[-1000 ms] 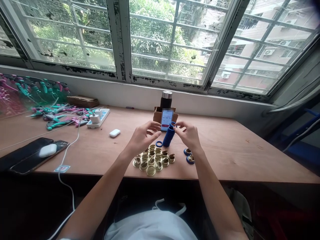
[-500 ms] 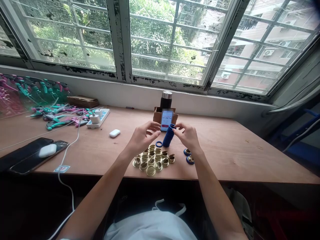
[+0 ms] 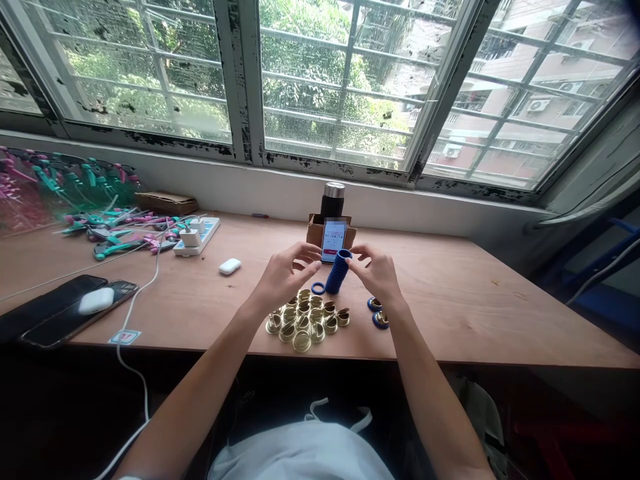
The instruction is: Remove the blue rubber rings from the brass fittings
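A tall, leaning stack of blue rings [image 3: 335, 277] stands on the table between my hands. The thumb and forefinger of my right hand [image 3: 375, 272] pinch at its top right rim, on the uppermost ring. To the left of the stack hovers my left hand [image 3: 287, 272], fingers apart and holding nothing. One loose blue ring [image 3: 318, 288] lies flat beside the stack's foot. Closer to me is a cluster of several round gold-coloured metal pieces [image 3: 302, 323]. Two gold pieces fitted with blue rings [image 3: 380, 320] lie by my right wrist, which partly covers them.
A phone with a timer [image 3: 332, 241] leans against a small cardboard box before a black bottle [image 3: 333, 200]. Leftward are a white earbud case [image 3: 229, 267], a power strip [image 3: 203, 235], piled pliers [image 3: 117, 233] and dark phones [image 3: 75, 310]. A white cable [image 3: 133, 307] crosses the table's front edge.
My right fingers have shifted very slightly at the top of the ring stack. My left hand and the things on the table look the same.
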Available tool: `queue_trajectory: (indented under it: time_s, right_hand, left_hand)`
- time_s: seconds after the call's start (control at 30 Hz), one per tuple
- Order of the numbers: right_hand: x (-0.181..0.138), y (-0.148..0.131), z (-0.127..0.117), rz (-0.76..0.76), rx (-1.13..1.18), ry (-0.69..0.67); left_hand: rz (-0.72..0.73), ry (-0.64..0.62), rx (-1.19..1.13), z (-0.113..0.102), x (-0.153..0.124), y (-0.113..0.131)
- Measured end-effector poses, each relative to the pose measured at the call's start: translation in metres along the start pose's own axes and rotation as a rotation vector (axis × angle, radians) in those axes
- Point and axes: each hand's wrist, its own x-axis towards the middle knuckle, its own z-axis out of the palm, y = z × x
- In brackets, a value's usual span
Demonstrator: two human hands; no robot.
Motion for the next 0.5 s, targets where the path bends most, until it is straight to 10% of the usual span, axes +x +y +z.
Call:
queue_trajectory:
  time_s: [0.33,0.5]
  right_hand:
    - [-0.022,0.022,-0.025,0.130,-0.054,0.023]
    - [-0.044,0.046,-0.038,0.261,-0.214,-0.233]
  left_hand:
    - [-0.010,0.004,-0.009,0.000,0.000,0.000]
    - [-0.018,0.008,-0.014,0.002,0.000,0.000]
